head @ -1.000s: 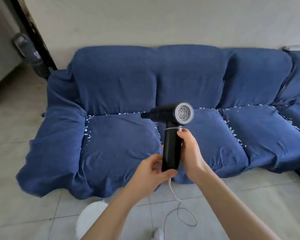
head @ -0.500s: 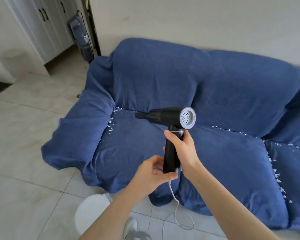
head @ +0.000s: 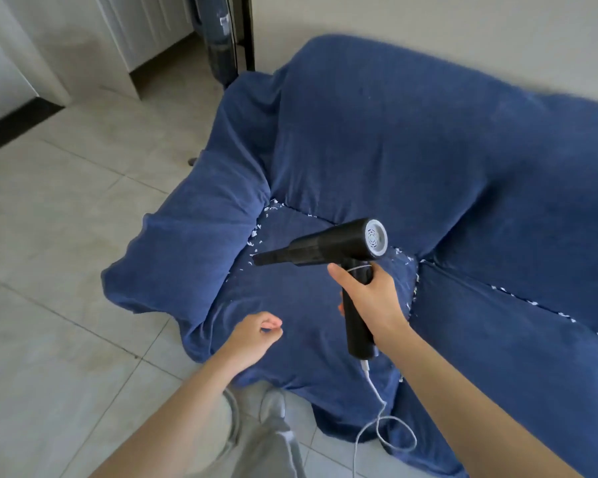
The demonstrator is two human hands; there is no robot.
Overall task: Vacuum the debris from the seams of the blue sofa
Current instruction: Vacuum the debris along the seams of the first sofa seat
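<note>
Along the seam between armrest and seat cushion, at about ten o'clock from our right hand, white scraps lie thick; more sit in the seam at two o'clock, behind the vacuum. Our right hand wraps its fingers around the black handle, and the nozzle points toward nine o'clock, hovering just above the scraps and, as far as we can tell, not touching the sofa. Our left hand, at seven o'clock from the vacuum, grasps nothing, its fingers loosely curled over the cushion's front.

We judge the risks as follows. If we come in too fast or too high, the scraps may scatter deeper into the seam or onto the floor. The loose cover could be sucked into the nozzle and block it. The white cord loops down at six o'clock, near our leg, so a long reach could tug it or catch our foot.
</note>
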